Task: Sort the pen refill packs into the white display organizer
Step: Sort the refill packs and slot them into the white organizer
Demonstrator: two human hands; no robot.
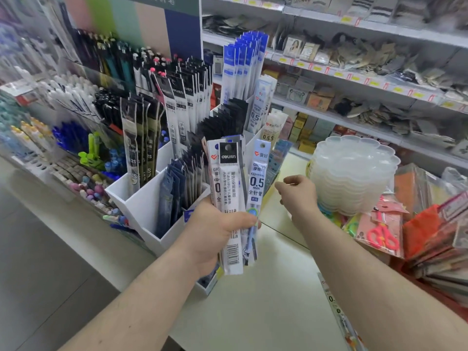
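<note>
We find the white compartmented plastic display organizer already well stocked, yet our left hand grasps a fan of long clear refill packs just right of it; our right hand, loosely curled, holds nothing.

A fanned bunch of refill packs stands upright in the left hand, held by the lower ends. They are long, narrow and mostly white; the front one has a black "deli" header and a barcode at the bottom, and the one to its right is pale blue, marked "0.5". Just behind them stands the white organizer, its stepped compartments filled with upright packs in black, blue and white.
</note>
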